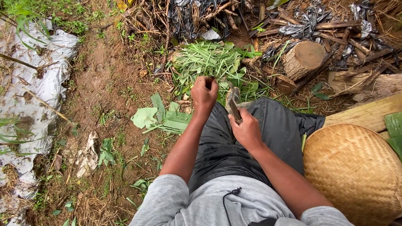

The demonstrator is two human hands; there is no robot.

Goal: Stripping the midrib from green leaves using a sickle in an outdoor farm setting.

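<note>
My left hand (204, 93) is closed in a fist around a small bunch of green grass at the near edge of a pile of cut green leaves (209, 62) on the ground. My right hand (246, 130) rests over my dark-trousered knee and grips the handle of a worn knife or sickle (233, 102), whose blade points up toward the pile. Both forearms reach forward from grey sleeves.
A woven bamboo basket (356, 167) sits at my right, beside a wooden plank (368, 113). A cut log stump (302, 58), sticks and black plastic scraps lie beyond the pile. Broad leaf pieces (161, 117) lie on bare soil. White plastic sheeting (29, 96) covers the left.
</note>
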